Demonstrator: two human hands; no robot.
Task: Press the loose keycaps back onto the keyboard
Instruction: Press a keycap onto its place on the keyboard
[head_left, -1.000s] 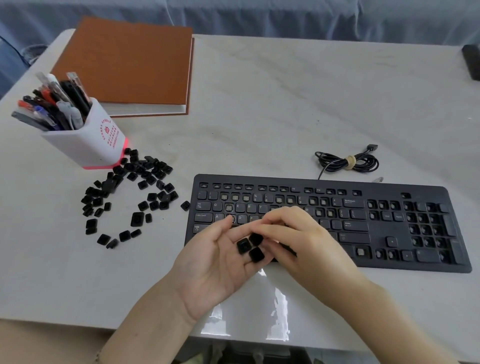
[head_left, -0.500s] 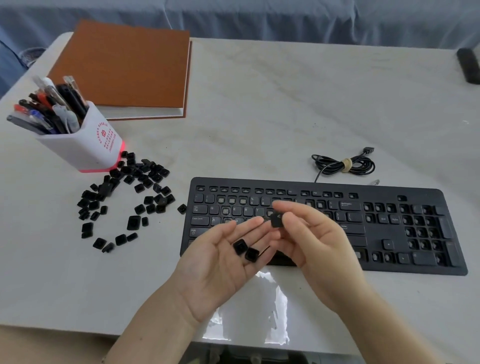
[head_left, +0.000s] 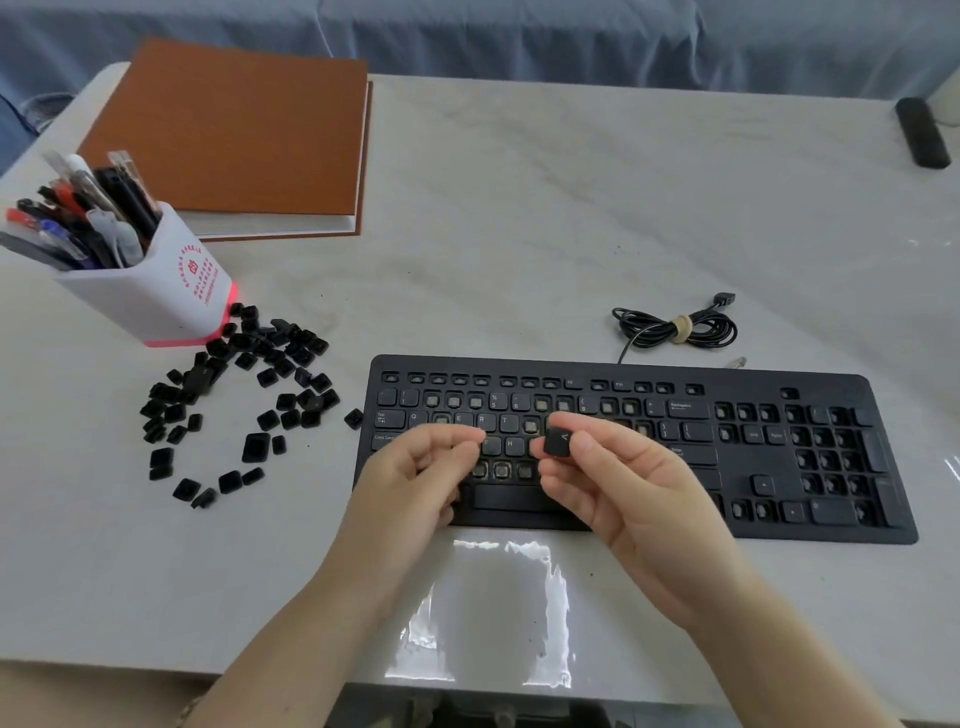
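Now, nearest us, the right hand pinches one keycap between thumb and fingertips, legend facing up, held just above the letter rows. The left hand hovers beside it with fingers curled inward. Its palm is turned away, so we cannot tell whether it holds anything.

Under both hands lies the keyboard, with many empty sockets among the seated keys. To do this step well, we would read the legend first and find the socket it belongs to. Then we would set the cap square over it, legend upright, and push straight down with one fingertip until it sits level with its neighbours. A tilted press would probably catch one edge only.

Farther left, the loose caps lie scattered on the table, well apart from the keyboard except one stray just beside its corner. Behind them, touching the nearest few, stands a white cup packed with pens.
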